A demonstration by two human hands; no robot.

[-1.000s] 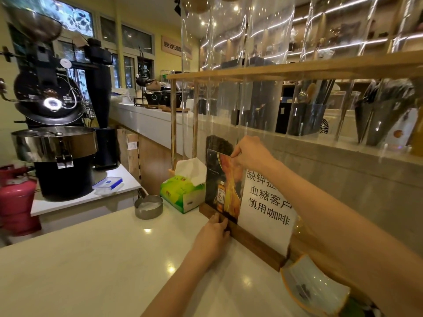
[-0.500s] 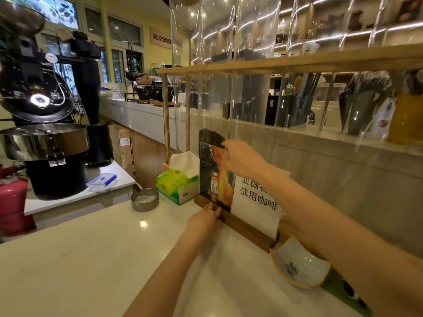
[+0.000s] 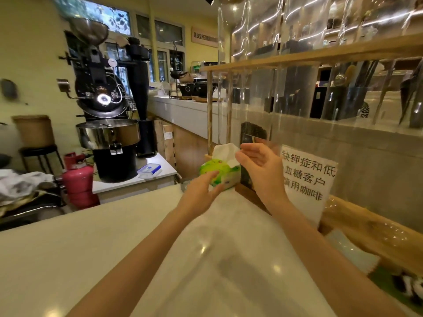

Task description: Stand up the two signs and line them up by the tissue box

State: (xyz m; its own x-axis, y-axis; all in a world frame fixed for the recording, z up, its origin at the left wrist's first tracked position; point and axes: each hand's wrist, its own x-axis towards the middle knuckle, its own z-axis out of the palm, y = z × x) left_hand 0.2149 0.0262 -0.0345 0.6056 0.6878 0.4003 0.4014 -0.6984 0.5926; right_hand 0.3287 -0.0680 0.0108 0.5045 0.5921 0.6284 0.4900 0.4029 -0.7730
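A green tissue box [image 3: 225, 173] with a white tissue sticking up stands at the far end of the pale counter [image 3: 114, 259]. Just to its right a dark picture sign [image 3: 253, 133] stands upright in a wooden base [image 3: 243, 192]. Right of that sign a white paper sign [image 3: 307, 179] with black characters also stands upright. My left hand [image 3: 201, 192] reaches to the near side of the tissue box, fingertips on it, blurred. My right hand [image 3: 261, 170] is held open in front of the dark sign, hiding its lower part and gripping nothing.
A clear screen on a wooden frame [image 3: 320, 57] rises right behind the signs. A pale dish [image 3: 350, 252] lies near the counter's right side. Beyond the counter's far edge stand a black coffee roaster [image 3: 107, 124], a red cylinder [image 3: 79, 179] and a blue-lidded box [image 3: 149, 169].
Both hands have let go of the dark sign. My left hand moved up and left onto the tissue box; my right hand opened and drew back. The view swung to the left.
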